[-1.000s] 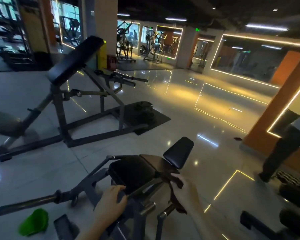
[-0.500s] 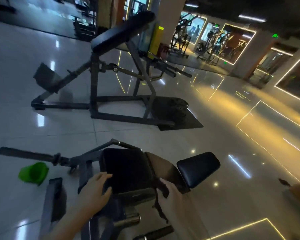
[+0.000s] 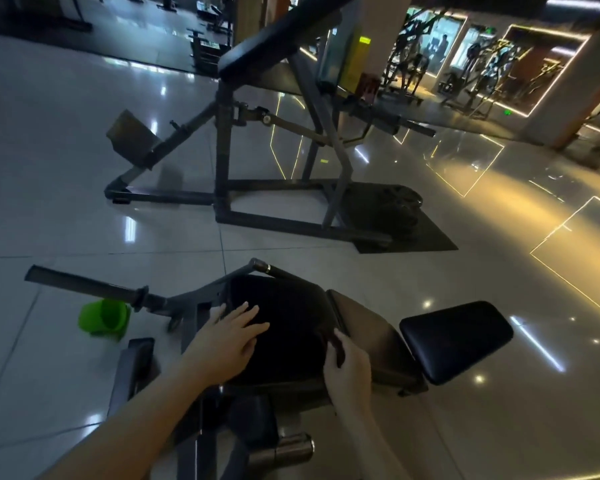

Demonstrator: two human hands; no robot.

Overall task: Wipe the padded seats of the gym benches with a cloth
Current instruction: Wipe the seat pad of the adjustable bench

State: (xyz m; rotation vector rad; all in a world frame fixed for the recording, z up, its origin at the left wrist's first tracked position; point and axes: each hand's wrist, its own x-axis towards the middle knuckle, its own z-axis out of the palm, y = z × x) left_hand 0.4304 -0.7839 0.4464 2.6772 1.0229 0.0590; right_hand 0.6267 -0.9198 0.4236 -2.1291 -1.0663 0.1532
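left grip (image 3: 229,336): fingers straight and spread, lying flat on the big black pad (image 3: 291,327), I'd guess to brace the machine while the other side works
right grip (image 3: 349,367): curled at the pad's right edge, pinching something dark, probably the cloth (image 3: 336,341), too dim to be sure tbh
small seat (image 3: 456,341): off to the right, apart from both hands, looks unwiped to me
green cup (image 3: 104,318): on the floor left of the frame, out of the way

Seat pad (image 3: 291,327) left of grip, black; gripped cloth (image 3: 339,350), dark; side pad (image 3: 371,337) right of it, brown; far-left cup (image 3: 103,318), green
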